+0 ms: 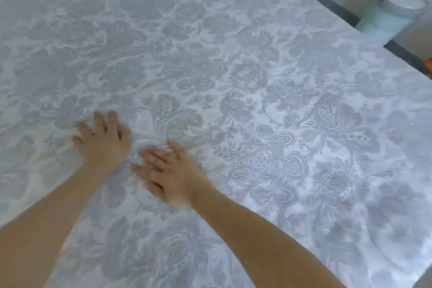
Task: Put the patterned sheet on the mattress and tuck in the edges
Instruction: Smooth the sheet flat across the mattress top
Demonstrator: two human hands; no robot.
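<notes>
On my feed both hands lie on the patterned sheet [257, 100], which covers the bed beyond the fingertips in every direction; the mattress is hidden under it. The left hand [102, 140] has its fingers [99, 120] spread and fairly straight, pressing the cloth and grasping nothing. The right hand [174, 176] sits just beside it, its fingers [152, 156] released, resting on the fabric and aimed toward the left hand. Between the two sets of fingers I see a small rumple [136, 147] in the cloth. Ahead and right of the fingers the grey floral print lies smooth. Well beyond the fingers, up and right, the sheet ends at a dark strip [334, 4]; past it stands a pale capped post [395, 11]. Both hands look slightly blurred. I cannot tell whether the edges are tucked.
</notes>
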